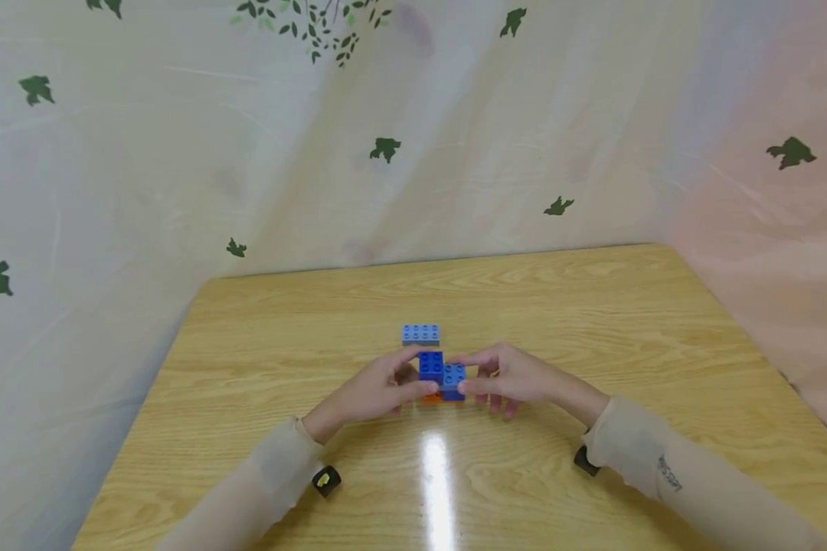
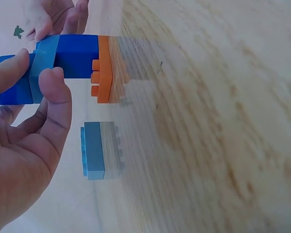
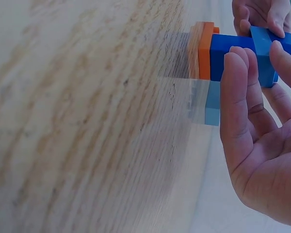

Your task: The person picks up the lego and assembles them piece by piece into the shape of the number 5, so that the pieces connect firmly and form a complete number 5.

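Observation:
A small stack of toy building bricks stands between both hands on the wooden table. At its base lies an orange brick [image 2: 105,70], with a dark blue brick [image 2: 80,56] on one side of it. Across that lies a light blue brick [image 1: 454,374], and another dark blue brick [image 1: 430,365] tops its left part. My left hand [image 1: 375,386] pinches the upper dark blue brick between thumb and finger, close to its joint with the light blue one. From the right, my right hand [image 1: 517,375] pinches the light blue brick, its other fingers loosely bent below.
Just behind the stack, a separate light blue brick [image 1: 420,334] lies studs up on the wooden table [image 1: 303,321]. A pale cloth with green leaf shapes [image 1: 385,149] hangs along the table's back and sides. Light glares on the tabletop in front.

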